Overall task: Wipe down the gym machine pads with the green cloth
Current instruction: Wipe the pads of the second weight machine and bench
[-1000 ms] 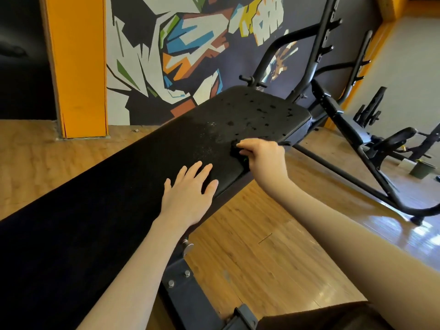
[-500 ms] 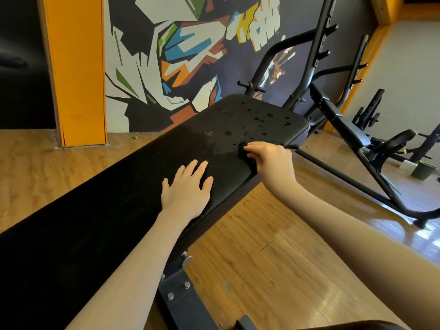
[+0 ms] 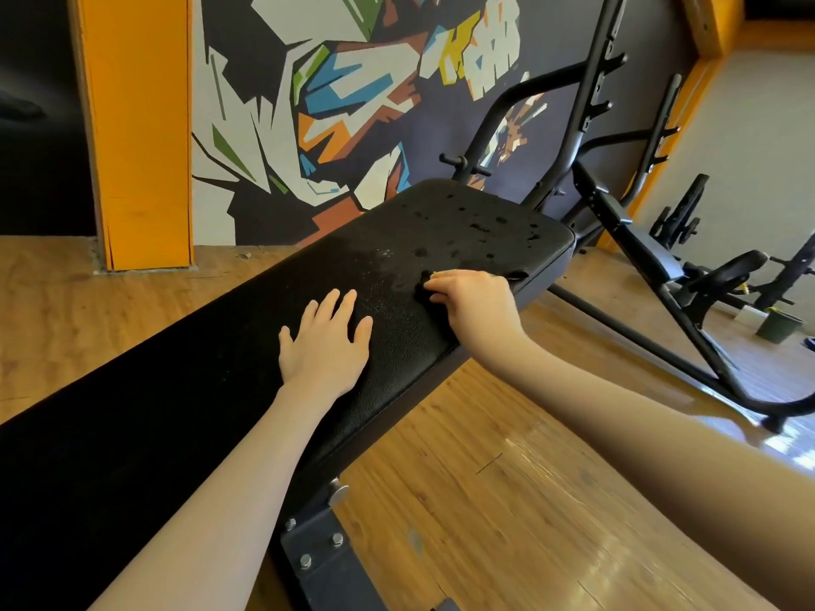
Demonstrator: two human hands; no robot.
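Cloth (image 3: 424,287) bunched under right hand (image 3: 474,302) fingers (image 3: 441,282) on pad (image 3: 397,275).

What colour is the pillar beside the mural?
Orange, with a darker edge. The pillar shows in the head view, left of the mural.

A jagged multicoloured mural (image 3: 353,103) covers the dark back wall beside an orange pillar (image 3: 136,125). Glossy wooden floor (image 3: 507,500) catches window-like glare (bottom right). Black rack frames (image 3: 586,125) stand behind; further machines (image 3: 714,266) and what may be a small green bucket (image 3: 778,330) line the pale wall (image 3: 749,147).
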